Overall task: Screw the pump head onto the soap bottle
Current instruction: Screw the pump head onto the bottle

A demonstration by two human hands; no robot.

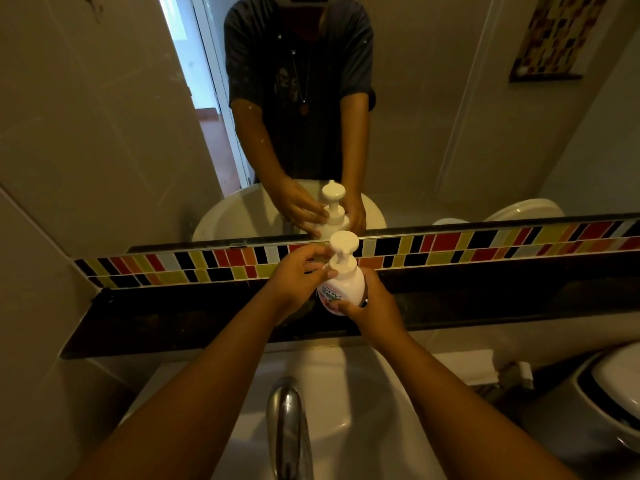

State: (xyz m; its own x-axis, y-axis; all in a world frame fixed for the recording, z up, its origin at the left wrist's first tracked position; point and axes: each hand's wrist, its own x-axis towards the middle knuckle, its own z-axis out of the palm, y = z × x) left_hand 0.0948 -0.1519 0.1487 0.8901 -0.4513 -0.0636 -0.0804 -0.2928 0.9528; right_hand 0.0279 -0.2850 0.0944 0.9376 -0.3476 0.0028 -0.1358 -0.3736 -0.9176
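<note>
A white soap bottle (343,289) with a printed label stands upright on the dark shelf (173,323) under the mirror. Its white pump head (343,252) sits on top of the bottle's neck, with the nozzle disc uppermost. My left hand (298,275) reaches in from the left, its fingers around the pump head's collar. My right hand (370,303) wraps the lower body of the bottle from the right and front. The bottle's base is hidden behind my right hand.
A white sink (346,393) with a chrome tap (287,420) lies below the shelf. A strip of coloured tiles (485,247) runs behind the shelf, a mirror (138,116) above it. A toilet (616,403) sits at the right.
</note>
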